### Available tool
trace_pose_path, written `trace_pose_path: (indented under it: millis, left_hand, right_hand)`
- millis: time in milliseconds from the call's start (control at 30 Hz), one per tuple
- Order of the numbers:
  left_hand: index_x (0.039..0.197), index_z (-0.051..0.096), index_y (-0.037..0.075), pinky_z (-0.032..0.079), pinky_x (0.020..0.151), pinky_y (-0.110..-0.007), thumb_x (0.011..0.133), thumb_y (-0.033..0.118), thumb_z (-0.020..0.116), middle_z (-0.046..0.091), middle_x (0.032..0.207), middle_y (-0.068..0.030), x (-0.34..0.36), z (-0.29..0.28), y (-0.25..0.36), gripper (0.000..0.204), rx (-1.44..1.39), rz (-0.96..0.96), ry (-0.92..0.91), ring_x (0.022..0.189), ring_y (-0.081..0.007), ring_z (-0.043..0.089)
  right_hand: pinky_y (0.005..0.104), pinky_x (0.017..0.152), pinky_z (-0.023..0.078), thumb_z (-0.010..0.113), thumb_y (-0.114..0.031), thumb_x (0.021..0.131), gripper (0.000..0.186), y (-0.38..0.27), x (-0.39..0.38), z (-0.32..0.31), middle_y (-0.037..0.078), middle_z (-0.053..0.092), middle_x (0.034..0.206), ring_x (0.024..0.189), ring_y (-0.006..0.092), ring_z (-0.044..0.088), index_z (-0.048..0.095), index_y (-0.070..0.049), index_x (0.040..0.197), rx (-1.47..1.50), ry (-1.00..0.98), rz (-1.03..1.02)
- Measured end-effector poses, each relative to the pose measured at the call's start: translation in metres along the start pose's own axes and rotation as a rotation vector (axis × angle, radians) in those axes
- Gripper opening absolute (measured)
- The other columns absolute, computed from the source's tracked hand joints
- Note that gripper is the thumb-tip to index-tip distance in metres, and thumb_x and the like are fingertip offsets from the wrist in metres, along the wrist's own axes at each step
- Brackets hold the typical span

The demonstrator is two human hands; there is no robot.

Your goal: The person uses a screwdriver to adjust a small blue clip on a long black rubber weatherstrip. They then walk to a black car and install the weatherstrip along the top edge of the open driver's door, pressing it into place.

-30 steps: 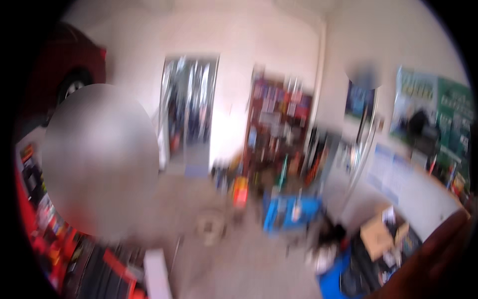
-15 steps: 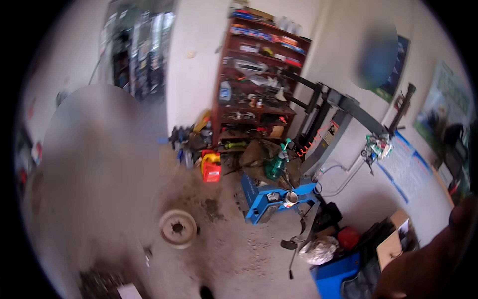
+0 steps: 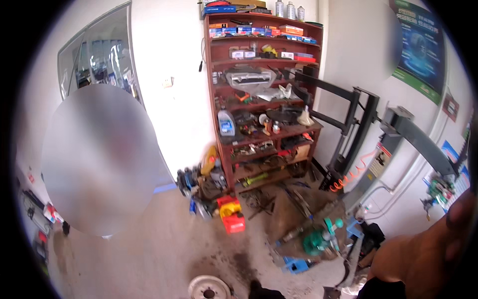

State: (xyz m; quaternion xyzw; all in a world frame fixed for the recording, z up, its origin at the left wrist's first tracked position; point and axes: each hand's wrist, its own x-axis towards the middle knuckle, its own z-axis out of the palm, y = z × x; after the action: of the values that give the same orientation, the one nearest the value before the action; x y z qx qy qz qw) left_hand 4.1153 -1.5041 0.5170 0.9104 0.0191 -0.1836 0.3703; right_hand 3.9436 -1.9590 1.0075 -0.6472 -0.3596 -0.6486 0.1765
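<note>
My right hand (image 3: 418,254) is raised close to the camera at the lower right rim, its visible fingers bent; whatever they grip, if anything, is out of sight. Beyond it stands a grey-and-blue tyre-changing machine (image 3: 298,265) with dark arms, an orange coiled hose (image 3: 348,180) and a green pump sprayer (image 3: 313,243) on top. A metal wheel rim (image 3: 209,284) lies on the floor below, beside my dark foot (image 3: 264,294). My left hand is out of view.
A reddish wooden shelf (image 3: 215,89) of boxes, bottles and parts stands against the back wall, with yellow and red containers (image 3: 231,219) at its foot. A doorway (image 3: 112,50) with plastic strips is at left, partly under a blurred patch. A poster (image 3: 418,50) hangs right.
The view has swung down, then closer to the shelf and machine, which now appear larger. The rim has moved to the lower edge of the picture. My right hand stays at the right.
</note>
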Motion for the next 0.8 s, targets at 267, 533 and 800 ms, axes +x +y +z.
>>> trace_pose_path:
  millis: [267,533,800]
  left_hand:
    - [0.11,0.066,0.004,0.051,0.082,-0.039,0.094,0.024,0.058,0.068,0.1,-0.0163,0.191,0.036,0.083,0.027,-0.027,-0.284,-0.164,0.091,-0.0266,0.064]
    - [0.117,0.067,0.004,0.049,0.093,-0.041,0.094,0.025,0.06,0.068,0.114,-0.0178,0.442,0.03,0.168,0.032,-0.236,-0.285,-0.179,0.104,-0.0305,0.063]
    - [0.112,0.06,-0.001,0.057,0.064,-0.036,0.096,0.014,0.054,0.067,0.086,-0.0155,0.595,0.011,0.439,0.023,-0.61,0.314,0.12,0.071,-0.025,0.067]
  right_hand:
    - [0.0352,0.067,0.051,0.066,-0.003,0.081,0.017,0.28,-0.036,0.08,0.012,0.064,0.089,0.075,0.0268,0.064,0.062,-0.001,0.097,-0.063,-0.08,-0.047]
    - [0.0339,0.067,0.051,0.068,-0.002,0.081,0.022,0.596,-0.115,0.152,0.011,0.063,0.088,0.076,0.0248,0.066,0.061,-0.002,0.103,-0.472,-0.357,0.5]
    - [0.0468,0.084,0.053,0.066,-0.019,0.082,0.021,0.995,-0.202,0.134,0.017,0.066,0.103,0.099,0.0375,0.064,0.066,-0.007,0.1,-0.937,-0.621,0.639]
